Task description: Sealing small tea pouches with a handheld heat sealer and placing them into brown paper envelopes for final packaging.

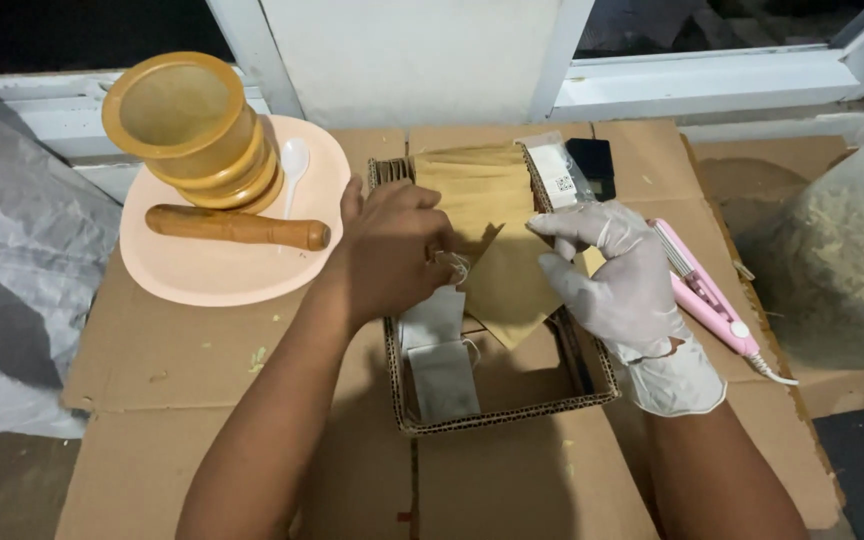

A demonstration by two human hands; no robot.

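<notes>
While both hands (392,255) (612,275) pinch one brown envelope (497,270), two tea bags (442,375) below

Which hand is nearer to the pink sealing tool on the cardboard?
Right. The gloved right hand lies just beside the pink sealing tool, at its left. The bare left hand is farther away, over the cardboard tray.

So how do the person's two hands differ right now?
The right hand wears a thin white glove; the left hand is bare. The left hand's fingers are curled at a small white sachet, while the right hand's fingers spread against a tan paper pouch. Both work over the shallow cardboard box.
</notes>
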